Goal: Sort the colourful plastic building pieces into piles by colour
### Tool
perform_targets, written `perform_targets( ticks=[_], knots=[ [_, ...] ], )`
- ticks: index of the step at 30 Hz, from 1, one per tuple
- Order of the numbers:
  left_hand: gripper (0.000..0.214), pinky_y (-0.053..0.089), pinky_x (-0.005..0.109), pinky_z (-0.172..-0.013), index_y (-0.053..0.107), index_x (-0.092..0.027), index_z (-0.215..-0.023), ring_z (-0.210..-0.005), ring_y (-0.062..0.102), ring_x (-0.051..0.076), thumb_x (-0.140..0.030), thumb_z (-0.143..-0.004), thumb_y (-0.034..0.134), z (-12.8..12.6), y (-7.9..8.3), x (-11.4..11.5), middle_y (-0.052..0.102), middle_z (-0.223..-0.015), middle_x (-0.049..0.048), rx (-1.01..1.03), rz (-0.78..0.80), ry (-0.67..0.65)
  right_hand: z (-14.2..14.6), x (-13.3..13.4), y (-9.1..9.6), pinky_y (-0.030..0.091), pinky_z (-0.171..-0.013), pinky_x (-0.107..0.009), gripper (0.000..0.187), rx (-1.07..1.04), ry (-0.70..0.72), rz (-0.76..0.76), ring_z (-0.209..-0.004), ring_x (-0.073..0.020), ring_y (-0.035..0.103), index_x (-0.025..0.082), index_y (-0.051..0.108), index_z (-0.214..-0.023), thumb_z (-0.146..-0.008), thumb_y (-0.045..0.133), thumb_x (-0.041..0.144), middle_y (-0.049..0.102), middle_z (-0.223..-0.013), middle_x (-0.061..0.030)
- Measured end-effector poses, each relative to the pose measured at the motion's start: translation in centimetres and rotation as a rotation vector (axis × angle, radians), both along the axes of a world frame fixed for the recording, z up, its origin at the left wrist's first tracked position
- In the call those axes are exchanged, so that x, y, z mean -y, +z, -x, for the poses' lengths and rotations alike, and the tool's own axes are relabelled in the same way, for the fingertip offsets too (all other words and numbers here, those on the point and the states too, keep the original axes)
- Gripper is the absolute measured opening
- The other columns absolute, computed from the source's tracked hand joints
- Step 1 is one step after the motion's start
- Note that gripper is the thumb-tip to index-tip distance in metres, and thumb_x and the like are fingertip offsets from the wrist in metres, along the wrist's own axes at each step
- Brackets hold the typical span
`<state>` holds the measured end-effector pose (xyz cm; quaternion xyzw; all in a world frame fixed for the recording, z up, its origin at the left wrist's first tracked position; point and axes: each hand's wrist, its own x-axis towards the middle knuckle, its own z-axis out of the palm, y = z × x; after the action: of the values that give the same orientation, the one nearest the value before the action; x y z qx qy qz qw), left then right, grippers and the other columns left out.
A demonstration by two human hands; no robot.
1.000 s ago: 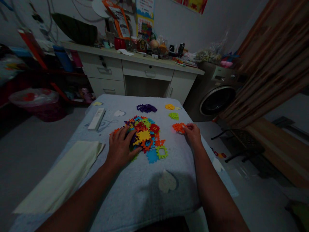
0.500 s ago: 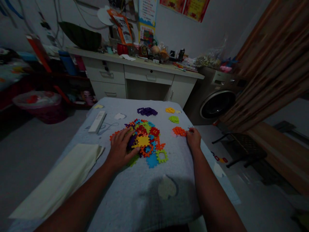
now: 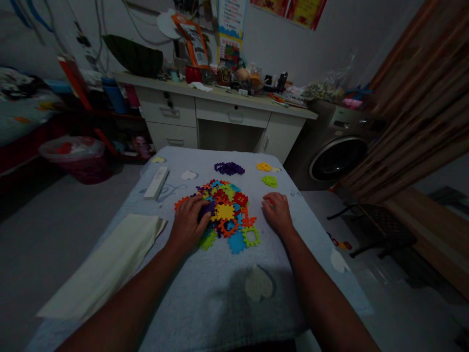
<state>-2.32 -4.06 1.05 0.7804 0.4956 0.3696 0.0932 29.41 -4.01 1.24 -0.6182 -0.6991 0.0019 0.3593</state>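
Observation:
A heap of colourful interlocking plastic pieces (image 3: 227,212) lies in the middle of a table covered with a light blue cloth (image 3: 220,293). My left hand (image 3: 188,222) rests on the heap's left side, fingers spread flat over the pieces. My right hand (image 3: 277,212) lies palm down just right of the heap, covering the small orange pile; only a red-orange bit shows at its fingertips. Sorted piles sit further back: purple (image 3: 229,168), yellow (image 3: 264,167) and green (image 3: 269,181).
A white box (image 3: 157,182) and a folded pale cloth (image 3: 106,266) lie on the table's left. A pale heart shape (image 3: 258,283) sits near the front. Behind stand a cluttered desk (image 3: 220,105), a washing machine (image 3: 335,146) and a red bin (image 3: 75,159).
My right hand has moved left from the orange pile toward the heap and now covers that pile. My left hand stayed on the heap. The camera shifted slightly.

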Motion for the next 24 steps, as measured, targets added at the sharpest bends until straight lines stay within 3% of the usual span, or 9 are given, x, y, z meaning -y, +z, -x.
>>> perform_targets(
  ticks=[3, 8, 14, 24],
  knots=[
    [0.038, 0.041, 0.051, -0.105, 0.06, -0.022, -0.119, -0.121, 0.052, 0.03, -0.046, -0.093, 0.046, 0.1, -0.2, -0.3, 0.057, -0.127, 0.011, -0.012, -0.007, 0.038, 2.6, -0.4, 0.1, 0.038, -0.102, -0.043, 0.024, 0.023, 0.109, 0.084, -0.109, -0.0258, 0.055, 0.018, 0.067, -0.108, -0.089, 0.056, 0.026, 0.068, -0.113, -0.0105],
    [0.041, 0.043, 0.049, -0.104, 0.064, -0.022, -0.12, -0.119, 0.054, 0.029, -0.047, -0.095, 0.045, 0.4, -0.6, -0.7, 0.058, -0.127, 0.0112, -0.005, -0.01, 0.053, 4.9, -1.7, -0.2, 0.039, -0.1, -0.044, 0.044, 0.049, 0.129, 0.175, -0.114, -0.0289, 0.051, 0.016, 0.06, -0.127, -0.088, 0.062, 0.037, 0.065, -0.124, -0.0131],
    [0.043, 0.044, 0.05, -0.103, 0.066, -0.021, -0.119, -0.118, 0.055, 0.03, -0.045, -0.096, 0.039, 0.7, -0.7, -1.0, 0.059, -0.126, 0.0117, -0.007, -0.017, 0.114, 5.4, -2.2, -1.0, 0.041, -0.094, -0.042, 0.032, 0.014, 0.13, 0.146, -0.105, -0.027, 0.054, 0.018, 0.065, -0.114, -0.085, 0.065, 0.032, 0.068, -0.111, -0.01],
    [0.045, 0.041, 0.051, -0.105, 0.062, -0.02, -0.121, -0.121, 0.053, 0.029, -0.046, -0.095, 0.037, 1.0, 0.3, -0.3, 0.059, -0.128, 0.0113, 0.015, 0.015, 0.135, 4.7, -1.5, -1.1, 0.045, -0.092, -0.041, 0.027, -0.061, 0.133, 0.059, -0.1, -0.0252, 0.058, 0.017, 0.064, -0.106, -0.08, 0.062, 0.022, 0.065, -0.106, -0.0111]
  ],
)
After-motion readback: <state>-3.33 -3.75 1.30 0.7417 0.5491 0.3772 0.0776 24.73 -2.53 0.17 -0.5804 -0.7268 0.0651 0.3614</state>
